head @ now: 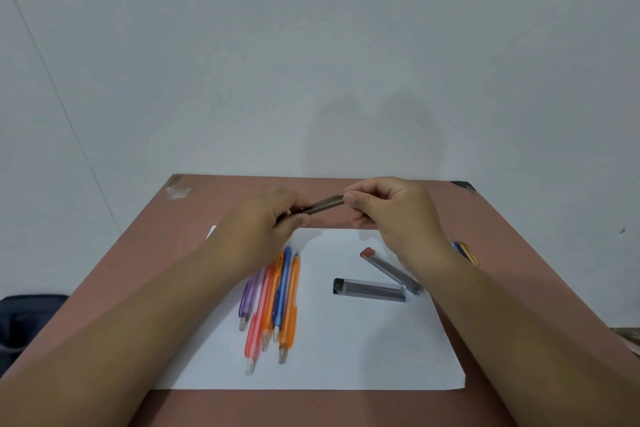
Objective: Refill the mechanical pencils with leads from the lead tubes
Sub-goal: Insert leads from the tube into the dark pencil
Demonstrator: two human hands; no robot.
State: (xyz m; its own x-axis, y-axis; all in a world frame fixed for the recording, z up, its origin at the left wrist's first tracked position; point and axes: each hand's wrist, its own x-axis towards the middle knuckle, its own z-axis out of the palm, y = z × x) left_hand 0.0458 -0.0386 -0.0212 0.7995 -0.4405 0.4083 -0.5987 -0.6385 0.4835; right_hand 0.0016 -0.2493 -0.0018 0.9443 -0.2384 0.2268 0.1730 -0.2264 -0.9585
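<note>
Head view: above the counter (pixel 145 253), the left hand (pixel 266 218) grips a dark mechanical pencil (pixel 322 203) while the right hand's (pixel 391 215) fingers pinch its end, probably pulling the cap. Next comes a lead tube (pixel 370 289) on the paper (pixel 346 350); other pencils (pixel 273 302) wait.

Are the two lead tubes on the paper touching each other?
Cannot tell. In the head view the red-capped tube runs down to the clear end of the black-capped tube; their ends overlap in the picture, but actual contact is not plainly shown.

The right wrist (pixel 436 253) hides most of the pencils (pixel 464 251) behind it.
</note>
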